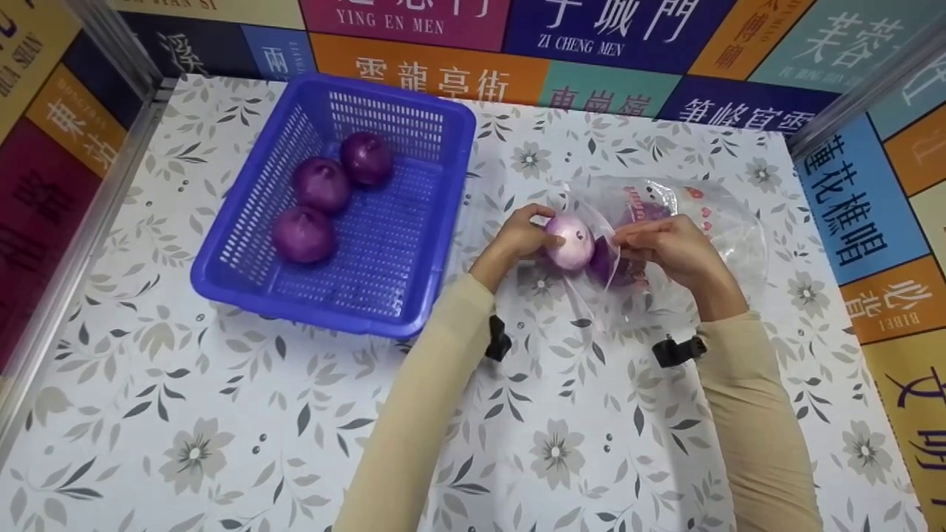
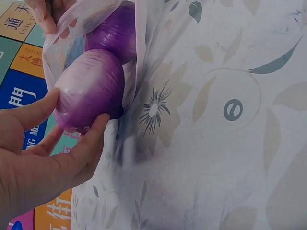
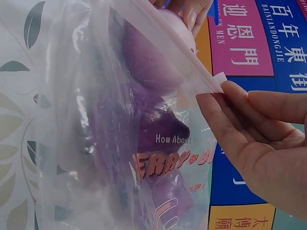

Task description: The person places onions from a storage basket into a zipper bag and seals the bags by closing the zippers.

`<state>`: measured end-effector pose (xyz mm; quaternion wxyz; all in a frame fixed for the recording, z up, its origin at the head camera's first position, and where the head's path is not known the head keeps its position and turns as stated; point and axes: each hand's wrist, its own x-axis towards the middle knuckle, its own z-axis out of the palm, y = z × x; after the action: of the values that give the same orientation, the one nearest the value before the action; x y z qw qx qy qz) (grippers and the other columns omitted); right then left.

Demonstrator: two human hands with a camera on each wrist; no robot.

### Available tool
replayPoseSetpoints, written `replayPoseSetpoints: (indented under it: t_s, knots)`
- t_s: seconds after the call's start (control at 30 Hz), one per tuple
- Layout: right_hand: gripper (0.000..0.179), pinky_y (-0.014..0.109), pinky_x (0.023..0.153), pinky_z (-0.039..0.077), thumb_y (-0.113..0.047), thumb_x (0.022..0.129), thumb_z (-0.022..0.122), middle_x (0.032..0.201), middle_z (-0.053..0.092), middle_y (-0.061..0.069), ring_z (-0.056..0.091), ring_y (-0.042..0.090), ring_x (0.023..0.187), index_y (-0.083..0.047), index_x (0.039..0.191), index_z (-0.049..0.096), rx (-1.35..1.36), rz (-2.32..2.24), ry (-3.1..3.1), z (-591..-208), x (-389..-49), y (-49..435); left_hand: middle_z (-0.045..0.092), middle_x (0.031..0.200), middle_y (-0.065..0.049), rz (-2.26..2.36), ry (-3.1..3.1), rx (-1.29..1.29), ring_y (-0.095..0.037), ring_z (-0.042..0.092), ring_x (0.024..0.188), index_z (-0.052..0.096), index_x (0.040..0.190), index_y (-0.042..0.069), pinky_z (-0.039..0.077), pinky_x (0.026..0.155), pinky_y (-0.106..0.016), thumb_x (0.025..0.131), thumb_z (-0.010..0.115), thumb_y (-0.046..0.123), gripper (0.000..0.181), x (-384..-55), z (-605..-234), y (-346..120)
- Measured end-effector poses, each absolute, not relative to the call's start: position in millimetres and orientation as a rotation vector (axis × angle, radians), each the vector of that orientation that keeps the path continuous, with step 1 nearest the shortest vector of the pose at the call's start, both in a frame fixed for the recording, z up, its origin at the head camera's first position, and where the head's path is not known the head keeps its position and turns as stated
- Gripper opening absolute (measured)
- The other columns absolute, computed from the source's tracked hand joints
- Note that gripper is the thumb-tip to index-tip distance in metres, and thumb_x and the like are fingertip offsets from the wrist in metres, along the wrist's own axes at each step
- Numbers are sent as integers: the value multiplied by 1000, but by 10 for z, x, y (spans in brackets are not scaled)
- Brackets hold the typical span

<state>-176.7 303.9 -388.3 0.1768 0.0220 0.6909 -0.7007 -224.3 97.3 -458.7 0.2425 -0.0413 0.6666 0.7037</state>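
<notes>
Left hand (image 1: 521, 235): thumb and fingers curled round the pale onion (image 1: 570, 242), spread only to its width.
Pale onion: sat at the mouth of the clear bag (image 1: 739, 247).
Right hand (image 1: 676, 247): fingertips pinched the bag's rim.
Snag risk: limp film could have folded in and caught the onion if the pinch slipped.
Blocker: bagged onion (image 2: 115, 33) crowded the mouth.
Blue basket (image 1: 384, 258): stood left, apart, three onions (image 1: 321, 185) inside.

The flower-patterned white tabletop (image 1: 295, 473) carries a blue basket (image 1: 310, 315) — and a clear bag (image 1: 733, 230)
</notes>
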Motion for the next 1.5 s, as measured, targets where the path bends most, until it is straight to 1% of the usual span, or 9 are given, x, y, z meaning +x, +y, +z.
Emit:
replayPoseSetpoints:
  t_s: [0.03, 0.17, 0.27, 0.7, 0.8, 1.07, 1.17, 1.3, 1.5]
  knots:
    - [29, 28, 79, 51, 17, 85, 42, 85, 68, 11, 64, 18, 79, 8, 83, 69, 60, -1984, 1954, -3883, -1763, 3040, 55, 81, -12, 1940, 1814, -120, -20, 58, 69, 57, 108, 4, 54, 67, -33, 70, 70, -11, 43, -2247, -4599, 976]
    - [27, 28, 79, 51, 16, 85, 42, 85, 68, 11, 64, 18, 79, 9, 86, 69, 56, -1978, 1948, -3887, -1755, 3050, 56, 89, -14, 1990, 1782, -141, -20, 57, 66, 55, 111, 5, 53, 71, -38, 71, 70, -9, 45, -2233, -4607, 980]
    - [26, 28, 79, 51, 16, 85, 43, 84, 68, 11, 64, 18, 79, 10, 88, 68, 56, -1981, 1939, -3890, -1757, 3055, 56, 97, -17, 1977, 1803, -162, -20, 55, 72, 51, 119, 2, 49, 81, -44, 75, 68, -9, 48, -2190, -4524, 975]
    - [29, 26, 78, 51, 17, 85, 43, 85, 68, 10, 65, 17, 80, 7, 82, 70, 29, -1991, 1943, -3890, -1774, 3034, 59, 106, -20, 1928, 1877, -51, -24, 58, 82, 54, 116, 0, 51, 77, -41, 74, 65, -10, 45, -2173, -4560, 1012]
    - [29, 26, 78, 52, 17, 85, 43, 84, 68, 10, 65, 17, 80, 6, 82, 70, 23, -1991, 1940, -3885, -1773, 3032, 60, 104, -20, 1937, 1888, -52, -24, 59, 80, 55, 115, -1, 51, 77, -42, 74, 66, -11, 43, -2159, -4556, 1017]
    - [28, 26, 76, 52, 16, 86, 44, 85, 68, 10, 64, 17, 79, 6, 84, 70, 22, -1965, 1953, -3882, -1768, 3030, 55, 83, -17, 2015, 1919, -110, -33, 62, 71, 61, 103, -4, 53, 73, -42, 73, 66, -13, 32, -2133, -4538, 1043]
    - [27, 25, 75, 52, 15, 86, 44, 86, 68, 10, 63, 17, 79, 6, 84, 70, 34, -1960, 1957, -3886, -1767, 3030, 57, 81, -16, 2004, 1946, -117, -26, 60, 65, 62, 101, -3, 54, 70, -39, 73, 65, -14, 30, -2127, -4529, 1061]
    - [25, 26, 77, 52, 15, 86, 45, 87, 67, 11, 64, 18, 80, 8, 85, 69, 49, -1964, 1944, -3898, -1776, 3027, 56, 72, -10, 1988, 1987, -153, -14, 55, 54, 64, 98, -2, 55, 59, -28, 73, 66, -14, 28, -2128, -4528, 1105]
    - [24, 27, 80, 51, 13, 87, 46, 88, 67, 11, 64, 19, 82, 7, 86, 70, 91, -1972, 1924, -3889, -1775, 3011, 50, 68, -5, 2001, 1975, -171, -9, 51, 48, 64, 99, -6, 53, 55, -22, 73, 66, -14, 27, -2121, -4519, 1157]
